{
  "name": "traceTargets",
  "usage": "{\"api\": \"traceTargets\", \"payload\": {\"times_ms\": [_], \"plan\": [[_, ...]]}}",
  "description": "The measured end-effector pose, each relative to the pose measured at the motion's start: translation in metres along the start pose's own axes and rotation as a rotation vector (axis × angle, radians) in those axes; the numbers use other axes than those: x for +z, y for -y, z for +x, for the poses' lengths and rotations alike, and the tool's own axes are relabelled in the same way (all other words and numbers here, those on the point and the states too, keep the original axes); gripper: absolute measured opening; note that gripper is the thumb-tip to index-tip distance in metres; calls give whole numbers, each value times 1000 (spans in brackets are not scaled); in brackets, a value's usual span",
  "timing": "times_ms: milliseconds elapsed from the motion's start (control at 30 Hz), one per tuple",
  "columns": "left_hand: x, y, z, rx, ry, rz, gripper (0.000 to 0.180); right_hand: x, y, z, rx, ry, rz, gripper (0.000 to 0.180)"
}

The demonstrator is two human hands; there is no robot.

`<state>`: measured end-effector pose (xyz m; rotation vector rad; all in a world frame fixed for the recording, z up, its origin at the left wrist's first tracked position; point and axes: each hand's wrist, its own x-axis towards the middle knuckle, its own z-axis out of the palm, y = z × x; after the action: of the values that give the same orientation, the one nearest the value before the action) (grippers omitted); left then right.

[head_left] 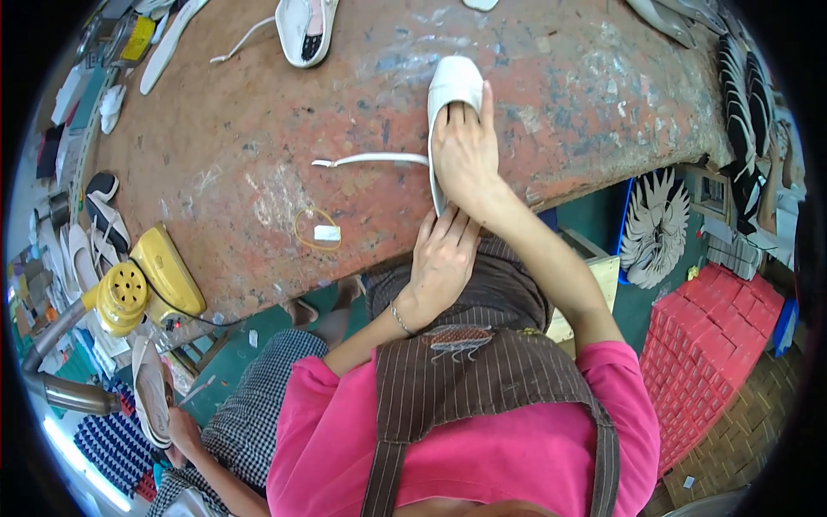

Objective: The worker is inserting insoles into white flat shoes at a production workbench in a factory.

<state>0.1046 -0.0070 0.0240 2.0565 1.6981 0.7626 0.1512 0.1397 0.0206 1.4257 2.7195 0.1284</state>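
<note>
A white flat shoe (457,77) lies on the worn, paint-stained workbench (370,95), its toe pointing away from me. From its left side a thin white strap (379,158) stretches across the bench. My right hand (466,159) has its fingers inside the shoe's opening, with the thumb along the outer right side. At the heel, by the bench's near edge, my left hand (442,258) holds the back of the shoe with bent fingers. The heel itself is mostly hidden behind my hands.
Another white strapped shoe (301,59) sits at the far side. A rubber band (296,231) and white tag (327,233) lie left of me. Yellow equipment (168,274) stands at the left edge, where a co-worker's hand (182,431) holds a shoe. Red boxes (711,345) are stacked right.
</note>
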Motion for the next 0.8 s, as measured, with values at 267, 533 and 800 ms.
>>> {"api": "traceTargets", "payload": {"times_ms": [267,533,800], "plan": [[-1,1,16,-36,-144,-11,37,-7,-27,21,-153,68,134,31],[-94,49,22,-173,-633,-247,18,-52,-140,109,179,-137,1167,28],[-163,127,-20,-813,-947,669,16,26,-177,231,615,-323,729,60]]}}
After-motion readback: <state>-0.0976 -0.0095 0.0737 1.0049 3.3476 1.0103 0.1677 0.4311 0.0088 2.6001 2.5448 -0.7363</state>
